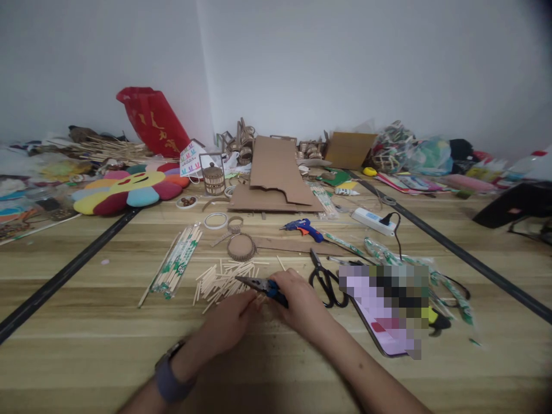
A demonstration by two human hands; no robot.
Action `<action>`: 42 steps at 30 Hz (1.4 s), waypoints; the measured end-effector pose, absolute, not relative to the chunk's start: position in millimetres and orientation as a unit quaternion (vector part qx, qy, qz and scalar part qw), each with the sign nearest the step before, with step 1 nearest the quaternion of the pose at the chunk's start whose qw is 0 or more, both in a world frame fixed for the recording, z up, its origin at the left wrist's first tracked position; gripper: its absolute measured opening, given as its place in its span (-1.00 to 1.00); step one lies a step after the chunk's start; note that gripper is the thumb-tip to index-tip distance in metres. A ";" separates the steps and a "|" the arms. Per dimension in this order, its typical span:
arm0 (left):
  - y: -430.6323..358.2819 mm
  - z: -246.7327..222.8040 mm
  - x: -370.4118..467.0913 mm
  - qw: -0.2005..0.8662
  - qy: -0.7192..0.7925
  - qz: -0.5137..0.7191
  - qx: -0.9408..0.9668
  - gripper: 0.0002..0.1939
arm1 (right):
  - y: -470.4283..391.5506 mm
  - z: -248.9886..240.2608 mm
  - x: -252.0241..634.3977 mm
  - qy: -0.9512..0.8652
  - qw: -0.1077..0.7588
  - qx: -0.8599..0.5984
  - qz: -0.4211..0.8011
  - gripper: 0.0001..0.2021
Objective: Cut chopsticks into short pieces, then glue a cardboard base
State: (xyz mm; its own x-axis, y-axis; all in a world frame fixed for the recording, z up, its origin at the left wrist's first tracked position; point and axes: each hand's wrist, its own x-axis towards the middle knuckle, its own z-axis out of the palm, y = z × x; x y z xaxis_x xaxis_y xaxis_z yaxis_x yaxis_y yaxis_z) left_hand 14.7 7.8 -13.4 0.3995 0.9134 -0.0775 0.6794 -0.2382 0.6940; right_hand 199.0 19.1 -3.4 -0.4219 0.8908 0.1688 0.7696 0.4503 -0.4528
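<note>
My right hand (299, 302) is wrapped round needle-nose pliers (261, 284) with blue and black handles. Their jaws point left over a loose pile of short wooden sticks (215, 283). Close beside it, my left hand (230, 319) has its fingers pinched together below the pliers; whatever they hold is hidden. A round cardboard base with a notched rim (240, 246) lies just beyond the sticks. To the right of my right hand are black-handled scissors (326, 282).
Wrapped chopsticks (181, 264) lie at left. Beyond are a blue glue gun (303, 226), white power strip (373, 221), cardboard sheets (276, 167) and a small slatted bucket (214, 179). A partly pixelated phone (375, 325) lies at right. A flower cushion (133, 188) sits at far left.
</note>
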 end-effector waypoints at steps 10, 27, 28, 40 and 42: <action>11.5 5.1 -0.9 0.448 0.439 0.141 0.766 -0.67 | 23.5 2.9 212.5 -0.855 0.247 -0.395 0.228 -0.76; 5.9 4.7 -2.5 0.628 0.331 0.228 0.666 -0.45 | 23.5 15.0 224.2 -0.796 0.313 -0.385 0.346 -0.95; 5.2 7.2 -4.6 0.625 0.326 0.243 0.667 -0.43 | 25.1 14.0 225.6 -0.795 0.315 -0.393 0.338 -0.95; 17.2 -17.7 19.7 0.583 0.435 0.281 0.625 -0.58 | 21.4 5.6 213.3 -0.829 0.332 -0.333 0.303 -0.67; 14.3 -19.4 21.8 0.596 0.447 0.259 0.615 -0.58 | 20.9 0.8 211.7 -0.834 0.317 -0.343 0.293 -0.61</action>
